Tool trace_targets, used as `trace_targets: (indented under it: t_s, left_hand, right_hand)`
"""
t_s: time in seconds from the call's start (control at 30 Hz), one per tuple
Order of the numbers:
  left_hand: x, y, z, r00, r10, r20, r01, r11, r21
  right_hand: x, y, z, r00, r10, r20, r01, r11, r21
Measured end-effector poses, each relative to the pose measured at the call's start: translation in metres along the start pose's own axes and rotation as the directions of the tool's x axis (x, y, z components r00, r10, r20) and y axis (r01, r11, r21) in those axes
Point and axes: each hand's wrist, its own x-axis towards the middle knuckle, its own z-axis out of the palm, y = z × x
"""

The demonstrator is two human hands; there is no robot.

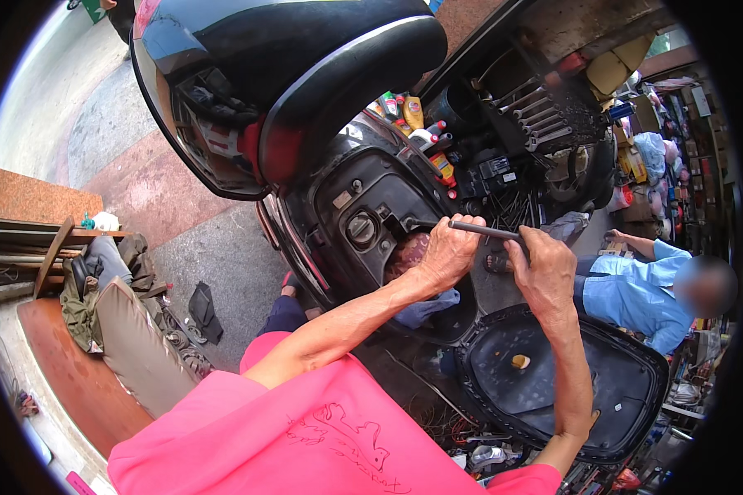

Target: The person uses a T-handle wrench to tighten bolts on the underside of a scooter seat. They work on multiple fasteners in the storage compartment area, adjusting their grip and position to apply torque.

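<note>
A dark metal bar [491,233] lies crosswise over the opened under-seat area [338,239] of a scooter. My left hand [447,256] is closed round it, near the end that reaches toward the round fuel cap [361,228]. My right hand [543,268] grips the bar's other end, fingers curled around it. What the bar's far tip engages is too small to make out. Below my left hand, reddish and blue cloths [429,309] lie in the scooter's opening. The scooter's seat lid [561,388] hangs open at lower right, beneath my right forearm.
The scooter's dark rear body [330,58] rises at the top. Bottles [442,165], a rack of spanners [537,115] and cluttered shelves [669,157] are at right. A person in blue [627,285] is at far right. A wooden bench [74,371] with cushions stands at left on the paved floor.
</note>
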Motion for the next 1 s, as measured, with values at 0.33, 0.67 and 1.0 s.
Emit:
trace_targets:
  t_s: [0.33, 0.67, 1.0]
  left_hand:
    - [0.001, -0.002, 0.004, 0.998, -0.031, 0.052, 0.028, 0.999, 0.043]
    - [0.0, -0.003, 0.001, 0.993, -0.039, 0.112, 0.035, 0.999, 0.039]
    - [-0.002, -0.008, 0.002, 0.981, -0.011, 0.192, -0.001, 0.998, 0.061]
  right_hand:
    - [0.0, 0.006, -0.009, 0.953, -0.126, -0.275, 0.08, 0.982, -0.172]
    - [-0.006, -0.011, 0.019, 0.967, 0.237, -0.096, -0.213, 0.954, 0.21]
    - [0.014, 0.011, 0.009, 0.975, -0.222, -0.01, 0.219, 0.966, -0.135]
